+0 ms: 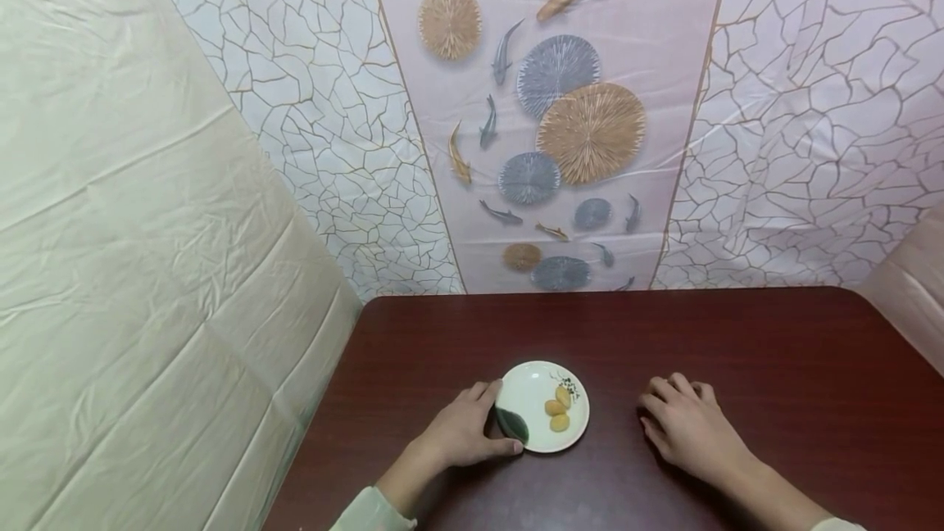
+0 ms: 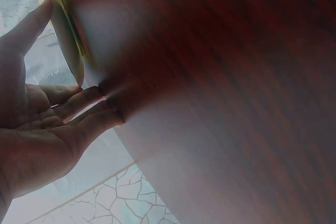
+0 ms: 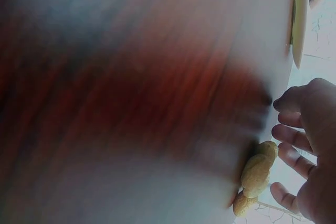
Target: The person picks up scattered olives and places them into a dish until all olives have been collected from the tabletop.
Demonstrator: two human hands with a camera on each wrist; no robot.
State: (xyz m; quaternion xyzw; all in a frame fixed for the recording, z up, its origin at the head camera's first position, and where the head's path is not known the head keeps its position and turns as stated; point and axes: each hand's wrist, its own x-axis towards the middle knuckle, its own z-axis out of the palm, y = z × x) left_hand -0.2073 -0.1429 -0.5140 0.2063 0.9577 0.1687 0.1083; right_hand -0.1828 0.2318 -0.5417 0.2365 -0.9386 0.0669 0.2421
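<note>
A small white plate (image 1: 533, 388) with a dark green leaf-shaped patch and a floral sprig lies on the table. On its right side sit three tan, peanut-like pieces (image 1: 560, 423). My left hand (image 1: 470, 426) holds the plate's left edge, thumb at the near rim and fingers at the far rim; the left wrist view shows the plate (image 2: 65, 38) edge-on. To the right, my right hand (image 1: 693, 428) hovers low over the table, fingers loosely bent. Several peanuts (image 3: 256, 174) lie by its fingertips in the right wrist view; in the head view the hand hides them.
The dark red-brown table (image 1: 442, 334) has rounded far corners. Behind it hangs a patterned cloth (image 1: 590, 138) with fish and round motifs. A pale creased cloth (image 1: 147, 269) borders the left side.
</note>
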